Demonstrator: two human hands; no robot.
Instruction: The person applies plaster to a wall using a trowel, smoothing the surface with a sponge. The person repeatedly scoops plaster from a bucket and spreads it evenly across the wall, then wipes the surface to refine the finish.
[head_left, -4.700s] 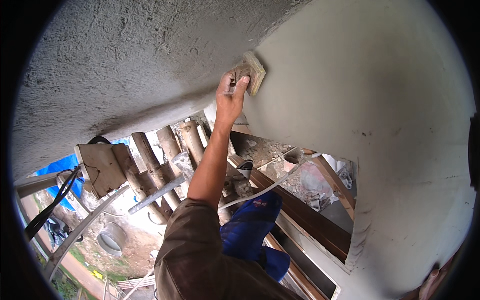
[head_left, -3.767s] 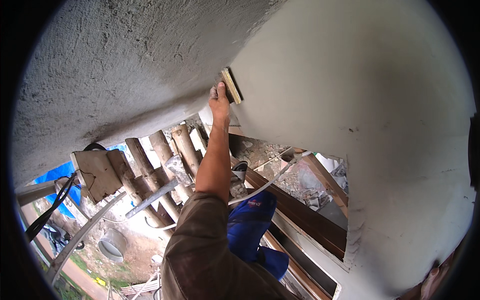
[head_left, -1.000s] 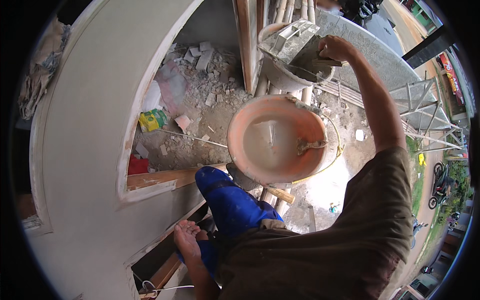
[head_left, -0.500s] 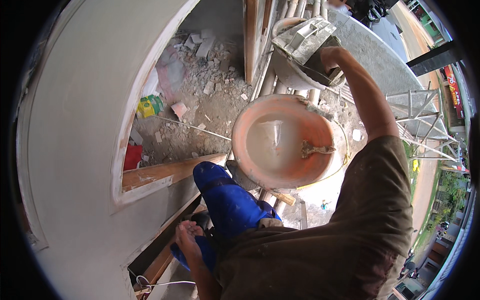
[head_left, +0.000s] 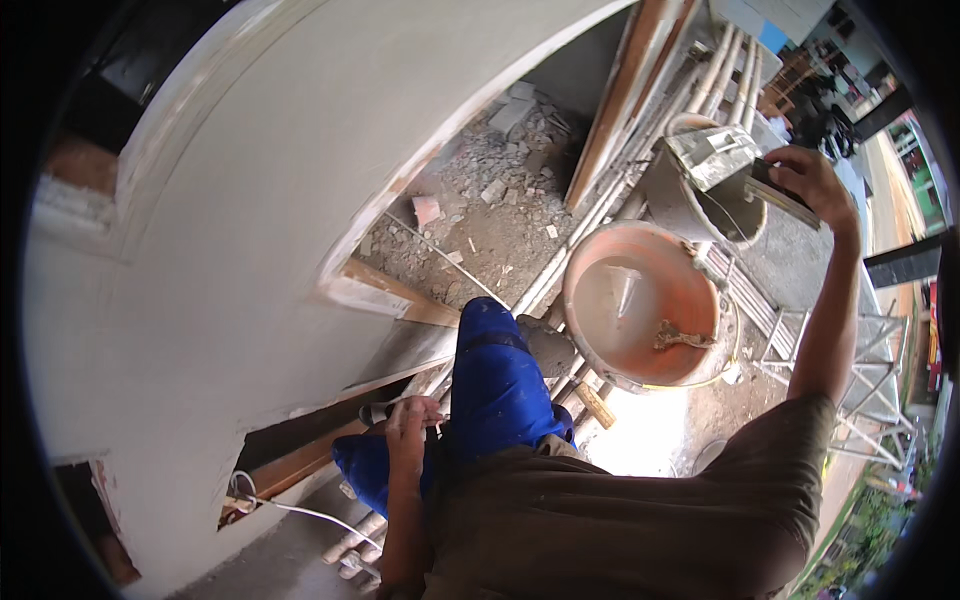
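Note:
My right hand (head_left: 815, 185) is closed on the dark handle of a plastering trowel (head_left: 790, 205), a narrow flat blade seen nearly edge-on. It is at the right rim of a mortar-smeared grey bucket (head_left: 670, 190). A cement-coated float (head_left: 715, 157) with a raised handle lies across that bucket's mouth. Nearer to me stands an orange tub (head_left: 590, 335) with cloudy water, and a mortar-caked brush (head_left: 680, 338) leans inside it. My left hand (head_left: 408, 425) is low beside my blue-trousered leg, its fingers curled together; what they hold, if anything, is hidden.
A smooth plastered wall (head_left: 230, 230) curves along the left, with a window opening framed in wood (head_left: 400, 290). Rubble (head_left: 495, 190) covers the floor beyond it. Poles (head_left: 725, 75) form the platform under the buckets. A metal frame (head_left: 850, 390) stands at right; a white cable (head_left: 300, 510) hangs lower left.
My right hand has come up out of the grey bucket and now shows the trowel at its rim. My view has turned, shifting the tub and buckets rightward. My left hand stays low by my leg.

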